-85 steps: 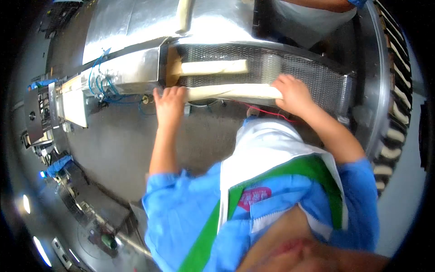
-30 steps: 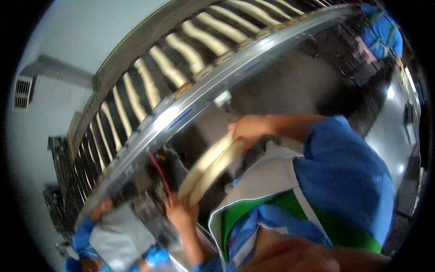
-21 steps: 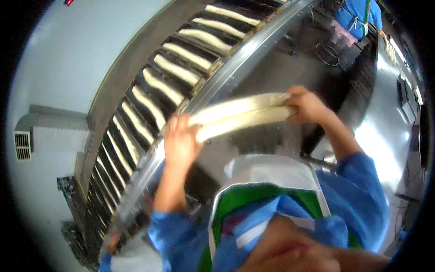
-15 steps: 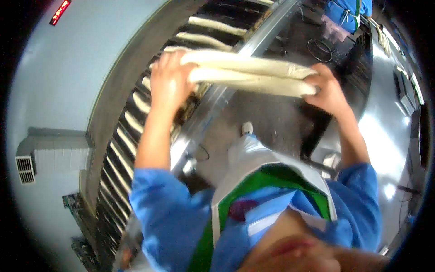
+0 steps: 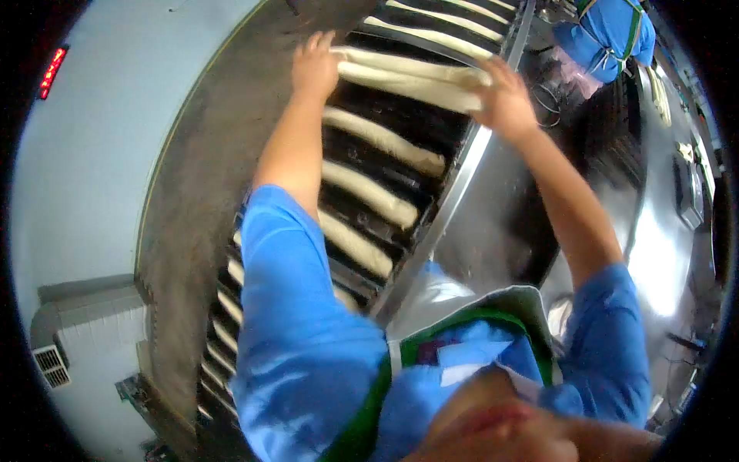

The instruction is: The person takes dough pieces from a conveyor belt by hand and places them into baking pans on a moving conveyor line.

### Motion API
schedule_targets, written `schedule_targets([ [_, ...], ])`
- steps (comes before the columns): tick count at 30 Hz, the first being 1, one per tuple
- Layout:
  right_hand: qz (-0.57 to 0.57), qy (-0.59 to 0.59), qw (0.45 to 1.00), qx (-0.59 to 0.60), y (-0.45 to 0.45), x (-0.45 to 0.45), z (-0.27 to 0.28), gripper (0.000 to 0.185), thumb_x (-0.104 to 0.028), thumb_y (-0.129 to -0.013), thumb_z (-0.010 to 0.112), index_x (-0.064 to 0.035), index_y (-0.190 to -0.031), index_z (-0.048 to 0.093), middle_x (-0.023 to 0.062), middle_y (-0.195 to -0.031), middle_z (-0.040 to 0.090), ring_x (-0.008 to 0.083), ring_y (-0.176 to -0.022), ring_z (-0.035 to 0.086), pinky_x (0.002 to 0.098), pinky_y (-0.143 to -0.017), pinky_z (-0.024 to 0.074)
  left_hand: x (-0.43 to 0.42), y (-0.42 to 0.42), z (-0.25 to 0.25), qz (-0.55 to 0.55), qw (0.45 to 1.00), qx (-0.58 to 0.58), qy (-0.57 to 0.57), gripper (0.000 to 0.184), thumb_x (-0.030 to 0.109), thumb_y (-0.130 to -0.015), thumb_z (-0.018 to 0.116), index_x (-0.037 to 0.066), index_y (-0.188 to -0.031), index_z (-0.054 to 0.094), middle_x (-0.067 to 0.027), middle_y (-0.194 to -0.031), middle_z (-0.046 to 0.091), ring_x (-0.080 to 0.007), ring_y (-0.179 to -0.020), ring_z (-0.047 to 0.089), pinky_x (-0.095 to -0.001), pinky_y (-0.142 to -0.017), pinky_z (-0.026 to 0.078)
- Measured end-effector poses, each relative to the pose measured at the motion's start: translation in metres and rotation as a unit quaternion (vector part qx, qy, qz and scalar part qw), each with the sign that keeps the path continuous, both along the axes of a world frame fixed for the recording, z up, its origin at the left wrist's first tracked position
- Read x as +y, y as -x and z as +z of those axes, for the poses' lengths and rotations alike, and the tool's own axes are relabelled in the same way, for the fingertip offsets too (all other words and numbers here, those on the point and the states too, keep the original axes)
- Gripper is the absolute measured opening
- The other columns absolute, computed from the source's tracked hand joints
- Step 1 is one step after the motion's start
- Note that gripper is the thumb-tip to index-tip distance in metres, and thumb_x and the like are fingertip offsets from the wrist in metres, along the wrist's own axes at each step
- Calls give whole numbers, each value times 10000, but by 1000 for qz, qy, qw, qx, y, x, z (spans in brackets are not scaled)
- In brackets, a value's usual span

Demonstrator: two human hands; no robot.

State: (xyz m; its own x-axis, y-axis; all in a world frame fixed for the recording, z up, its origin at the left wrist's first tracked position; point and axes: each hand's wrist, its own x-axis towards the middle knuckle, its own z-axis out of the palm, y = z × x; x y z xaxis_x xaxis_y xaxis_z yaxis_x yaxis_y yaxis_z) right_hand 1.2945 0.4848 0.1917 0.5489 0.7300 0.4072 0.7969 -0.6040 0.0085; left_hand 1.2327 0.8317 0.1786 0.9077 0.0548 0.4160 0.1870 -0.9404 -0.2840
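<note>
A pair of long, pale dough strips (image 5: 408,79) lies side by side between my hands, over the dark slotted conveyor (image 5: 385,113). My left hand (image 5: 314,68) is at their far-left end, its fingers partly hidden around the dough. At the opposite end, beside the metal rail, my right hand (image 5: 504,100) grips the strips with fingers bent over them. Just below them in the view, another dough strip (image 5: 385,140) rests across the conveyor, with several more in rows on either side.
A shiny metal rail (image 5: 454,196) borders the conveyor. To the right stands a steel table (image 5: 654,254). A co-worker in blue (image 5: 612,38) is at the upper right, near dough on that table. A red lit display (image 5: 52,73) hangs on the left wall.
Both hands have carried the dough strips from above the rail and floor to over the conveyor. My view has shifted, showing more of the conveyor.
</note>
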Motion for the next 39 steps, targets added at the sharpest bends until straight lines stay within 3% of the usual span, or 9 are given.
schedule_targets([
  [6, -14, 15, 990, 137, 5, 39, -56, 297, -219, -668, 744, -139, -950, 693, 37, -1170, 539, 258, -1129, 484, 387, -930, 429, 9, -22, -49, 36, 995, 37, 84, 198, 185, -845, 551, 191, -935, 727, -50, -1124, 586, -239, -1099, 508, -403, -926, 434],
  [13, -6, 208, 957, 203, -25, 58, -54, 282, -308, -795, 667, -123, -1008, 668, 73, -1103, 563, 283, -1057, 515, 384, -891, 445, 46, -30, -72, 14, 932, 55, 357, 407, 149, -815, 620, 161, -1220, 585, -142, -1357, 454, -312, -1232, 445, -381, -1011, 388],
  [17, 66, -47, 973, 218, -62, 61, -69, 219, -241, -820, 610, -88, -969, 655, 154, -1059, 592, 340, -1001, 562, 412, -859, 476, 46, 2, -67, 32, 923, -43, 381, 461, 156, -777, 677, 179, -1227, 578, -155, -1391, 422, -312, -1264, 417, -369, -1034, 362],
  [21, 70, -59, 980, 174, -116, 89, -105, 316, -115, -816, 535, -91, -1126, 592, 176, -1018, 617, 369, -997, 582, 433, -887, 470, 13, 77, -38, 62, 921, -80, 375, 386, 144, -778, 682, 165, -1158, 617, -123, -1334, 491, -294, -1218, 470, -372, -1013, 382],
  [30, 88, 216, 940, 250, -174, 133, -118, 513, -521, -866, 485, -142, -1195, 593, 130, -1156, 620, 336, -1050, 594, 432, -899, 471, -130, 411, 8, 310, 890, -62, 328, 365, 68, -818, 650, 44, -1177, 591, -154, -1287, 536, -285, -1207, 497, -354, -986, 397],
  [34, 127, 292, 928, 192, -161, 110, -74, 496, -511, -872, 475, -135, -1166, 608, 140, -1153, 620, 346, -1052, 591, 438, -905, 467, -270, 556, 22, 507, 771, -177, 341, 363, 48, -842, 603, 15, -1203, 576, -120, -1247, 562, -236, -1150, 516, -326, -941, 425],
  [37, -4, 117, 958, 263, -155, 114, -116, 435, -459, -853, 496, -140, -1113, 637, 150, -1143, 620, 358, -1036, 596, 440, -898, 472, -377, 693, -26, 646, 545, -338, 413, 374, 74, -837, 615, -2, -1201, 574, -132, -1216, 579, -233, -1115, 535, -328, -908, 446],
  [38, 11, 98, 964, 249, -160, 116, -124, 420, -439, -855, 495, -142, -1117, 635, 152, -1147, 617, 356, -1036, 596, 439, -895, 474, -411, 699, -23, 721, 578, -194, 331, 380, 115, -824, 639, -18, -1176, 587, -139, -1190, 597, -234, -1090, 546, -347, -894, 458],
  [39, 27, 77, 969, 234, -163, 117, -129, 406, -419, -857, 493, -145, -1122, 632, 155, -1152, 615, 354, -1036, 596, 438, -892, 476, -444, 714, -37, 643, 522, -382, 410, 387, 214, -830, 656, -1, -1149, 609, -132, -1187, 608, -252, -1037, 579, -368, -889, 463],
])
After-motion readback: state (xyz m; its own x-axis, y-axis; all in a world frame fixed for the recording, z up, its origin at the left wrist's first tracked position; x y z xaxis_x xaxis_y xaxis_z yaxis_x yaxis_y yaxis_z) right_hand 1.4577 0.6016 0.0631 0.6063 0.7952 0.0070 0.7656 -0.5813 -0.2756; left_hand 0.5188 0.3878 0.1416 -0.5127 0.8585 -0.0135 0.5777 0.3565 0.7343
